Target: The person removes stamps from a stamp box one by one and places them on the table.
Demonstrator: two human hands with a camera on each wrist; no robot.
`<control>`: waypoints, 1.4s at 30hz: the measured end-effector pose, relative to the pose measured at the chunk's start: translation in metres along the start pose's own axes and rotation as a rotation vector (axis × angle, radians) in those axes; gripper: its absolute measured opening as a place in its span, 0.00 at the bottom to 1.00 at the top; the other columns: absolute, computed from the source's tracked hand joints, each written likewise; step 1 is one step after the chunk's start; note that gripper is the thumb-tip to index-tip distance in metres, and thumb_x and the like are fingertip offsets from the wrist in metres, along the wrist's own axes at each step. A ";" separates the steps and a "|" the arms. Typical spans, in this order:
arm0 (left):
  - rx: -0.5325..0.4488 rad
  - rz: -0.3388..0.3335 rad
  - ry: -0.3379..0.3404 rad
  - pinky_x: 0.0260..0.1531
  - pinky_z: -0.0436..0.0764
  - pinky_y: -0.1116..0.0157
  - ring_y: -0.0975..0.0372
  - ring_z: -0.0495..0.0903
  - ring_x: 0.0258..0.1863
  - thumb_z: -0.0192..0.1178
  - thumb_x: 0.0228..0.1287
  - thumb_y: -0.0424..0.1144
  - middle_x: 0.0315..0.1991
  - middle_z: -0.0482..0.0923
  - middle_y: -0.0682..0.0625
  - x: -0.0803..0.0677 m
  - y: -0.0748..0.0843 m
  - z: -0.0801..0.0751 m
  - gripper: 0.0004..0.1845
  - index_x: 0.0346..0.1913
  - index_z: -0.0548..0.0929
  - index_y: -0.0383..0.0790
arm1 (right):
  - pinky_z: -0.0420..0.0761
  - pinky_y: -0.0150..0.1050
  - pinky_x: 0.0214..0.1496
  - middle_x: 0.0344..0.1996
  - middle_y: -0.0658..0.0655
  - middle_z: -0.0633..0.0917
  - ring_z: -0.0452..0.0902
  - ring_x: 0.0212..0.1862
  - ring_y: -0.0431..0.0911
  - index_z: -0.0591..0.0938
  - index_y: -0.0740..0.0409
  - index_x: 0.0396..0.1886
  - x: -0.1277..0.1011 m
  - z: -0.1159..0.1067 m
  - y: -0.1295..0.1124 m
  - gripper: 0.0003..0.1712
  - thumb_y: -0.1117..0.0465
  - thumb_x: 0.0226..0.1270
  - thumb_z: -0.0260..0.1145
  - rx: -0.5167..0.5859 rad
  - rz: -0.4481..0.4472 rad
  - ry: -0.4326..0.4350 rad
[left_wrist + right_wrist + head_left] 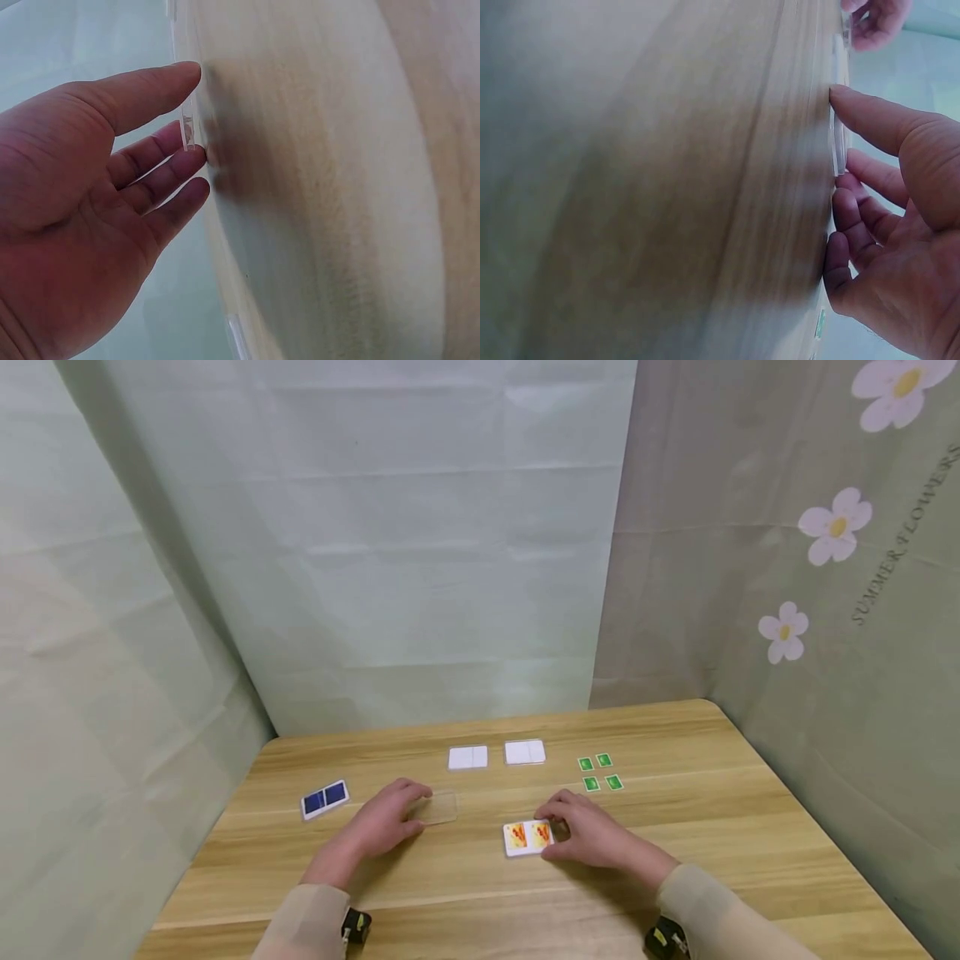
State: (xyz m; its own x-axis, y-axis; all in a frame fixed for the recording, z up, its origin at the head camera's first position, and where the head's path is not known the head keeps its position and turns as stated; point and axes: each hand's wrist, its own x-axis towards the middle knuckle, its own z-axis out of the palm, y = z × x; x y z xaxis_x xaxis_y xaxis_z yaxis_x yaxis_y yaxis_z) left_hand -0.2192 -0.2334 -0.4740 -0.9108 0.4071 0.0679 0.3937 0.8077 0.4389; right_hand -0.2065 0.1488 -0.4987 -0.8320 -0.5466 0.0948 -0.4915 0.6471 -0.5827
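The left hand point(382, 827) has its fingers point(169, 161) and thumb pinching the edge of a clear plastic card case point(435, 807), just left of the head view's lower centre. The right hand point(592, 837) pinches the right end of a white case with orange-yellow cards point(528, 837), flat on the wooden bench point(675, 860). Further back lie two white cases point(495, 754), four green cards point(600, 772) to the right, and a blue-card case point(324, 798) at the left.

Low in the frame, the left hand point(378, 827) pinches a clear plastic rectangle point(433, 808); the right hand point(592, 837) holds an orange-patterned white card point(528, 837) on the wooden table point(675, 893).
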 end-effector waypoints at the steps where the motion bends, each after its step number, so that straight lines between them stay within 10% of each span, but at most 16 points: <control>1: 0.003 0.003 0.001 0.70 0.76 0.40 0.41 0.80 0.67 0.75 0.70 0.29 0.65 0.81 0.38 0.000 0.000 0.000 0.24 0.67 0.84 0.34 | 0.79 0.56 0.63 0.55 0.50 0.82 0.78 0.58 0.51 0.89 0.53 0.59 0.000 0.000 0.000 0.27 0.54 0.62 0.87 0.001 0.001 0.000; 24: 0.049 -0.034 -0.009 0.70 0.76 0.40 0.42 0.78 0.67 0.78 0.68 0.33 0.65 0.80 0.39 0.004 0.004 0.002 0.18 0.58 0.88 0.40 | 0.79 0.56 0.62 0.55 0.50 0.82 0.77 0.58 0.50 0.88 0.52 0.60 0.000 0.000 0.000 0.28 0.53 0.63 0.87 0.014 0.013 -0.008; 42: -0.012 0.120 0.023 0.67 0.79 0.41 0.44 0.79 0.65 0.80 0.67 0.39 0.63 0.82 0.40 0.019 0.070 0.028 0.29 0.68 0.84 0.35 | 0.79 0.58 0.64 0.56 0.49 0.82 0.77 0.59 0.50 0.89 0.53 0.61 0.000 0.001 0.000 0.29 0.52 0.62 0.87 0.016 0.025 0.000</control>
State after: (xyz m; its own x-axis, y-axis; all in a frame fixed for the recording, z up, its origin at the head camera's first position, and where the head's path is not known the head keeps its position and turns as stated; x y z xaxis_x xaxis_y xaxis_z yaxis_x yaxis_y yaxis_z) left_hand -0.2054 -0.1566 -0.4673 -0.8601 0.4905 0.1405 0.4984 0.7487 0.4371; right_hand -0.2060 0.1487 -0.4998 -0.8440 -0.5303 0.0800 -0.4662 0.6519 -0.5980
